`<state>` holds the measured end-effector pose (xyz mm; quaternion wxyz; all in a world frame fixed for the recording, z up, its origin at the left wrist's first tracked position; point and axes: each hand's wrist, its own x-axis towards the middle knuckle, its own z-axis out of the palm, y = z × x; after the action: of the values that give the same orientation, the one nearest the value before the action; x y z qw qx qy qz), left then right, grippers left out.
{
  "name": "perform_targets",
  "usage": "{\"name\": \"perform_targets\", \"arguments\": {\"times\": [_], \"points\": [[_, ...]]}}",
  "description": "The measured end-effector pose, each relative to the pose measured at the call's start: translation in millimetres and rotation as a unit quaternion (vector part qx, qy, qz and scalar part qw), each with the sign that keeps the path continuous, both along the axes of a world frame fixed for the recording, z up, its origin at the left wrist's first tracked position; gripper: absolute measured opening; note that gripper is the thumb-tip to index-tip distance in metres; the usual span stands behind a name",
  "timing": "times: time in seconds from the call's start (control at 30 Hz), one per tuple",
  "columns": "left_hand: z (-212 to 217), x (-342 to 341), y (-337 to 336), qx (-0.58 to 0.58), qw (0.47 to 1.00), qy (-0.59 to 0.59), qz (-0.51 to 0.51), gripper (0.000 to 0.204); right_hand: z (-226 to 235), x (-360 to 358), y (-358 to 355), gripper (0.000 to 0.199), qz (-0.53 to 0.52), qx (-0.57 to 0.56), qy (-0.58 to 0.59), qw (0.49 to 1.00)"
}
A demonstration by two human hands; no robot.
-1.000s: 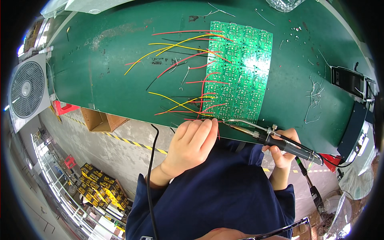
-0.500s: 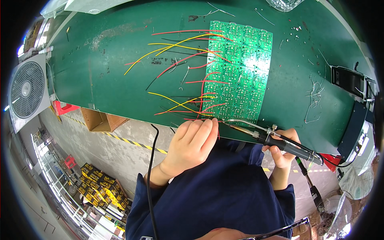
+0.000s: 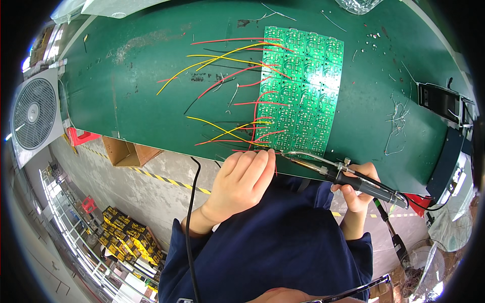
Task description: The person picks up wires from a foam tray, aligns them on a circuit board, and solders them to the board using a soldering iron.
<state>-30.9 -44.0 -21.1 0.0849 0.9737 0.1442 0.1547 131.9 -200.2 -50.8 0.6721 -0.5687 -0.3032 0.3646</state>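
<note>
A green circuit board panel lies on the green work table, with red, black and yellow wires running off its left side. At its near edge my left hand is closed, fingertips pinching a thin red wire against the board's lower left corner. My right hand grips the black handle of a soldering iron with a metal solder feed tube alongside. The iron's tip points left and reaches the board's near edge beside my left fingertips. Whether the tip touches the joint is too small to tell.
On the right stand a black solder stand and a dark box-shaped unit. Wire scraps lie on the table. A fan is at the far left, near a cardboard box. A black cable hangs by my left arm.
The board has shifted very slightly to the left. Both hands and the soldering iron hold nearly the same place.
</note>
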Motion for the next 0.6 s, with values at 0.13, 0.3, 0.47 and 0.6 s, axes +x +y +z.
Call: {"name": "perform_targets", "arguments": {"times": [0.13,0.3,0.47,0.6], "points": [[0.1,-0.1,-0.2,0.005,1.0,-0.002,-0.002,0.019,-0.4,0.4,-0.4,0.02,-0.011,0.011,-0.002,1.0],[-0.6,-0.6,-0.4,0.008,1.0,0.003,0.004,0.019,0.4,1.2,-2.0,0.02,-0.003,0.001,-0.001,1.0],[-1.0,-1.5,0.1,0.013,1.0,0.002,-0.003,0.02,-0.1,1.0,-3.2,0.021,-0.003,-0.001,-0.002,1.0],[-0.8,-2.5,0.7,0.012,1.0,0.011,-0.006,0.021,-0.4,0.6,-3.7,0.021,-0.016,-0.001,0.004,1.0]]}}
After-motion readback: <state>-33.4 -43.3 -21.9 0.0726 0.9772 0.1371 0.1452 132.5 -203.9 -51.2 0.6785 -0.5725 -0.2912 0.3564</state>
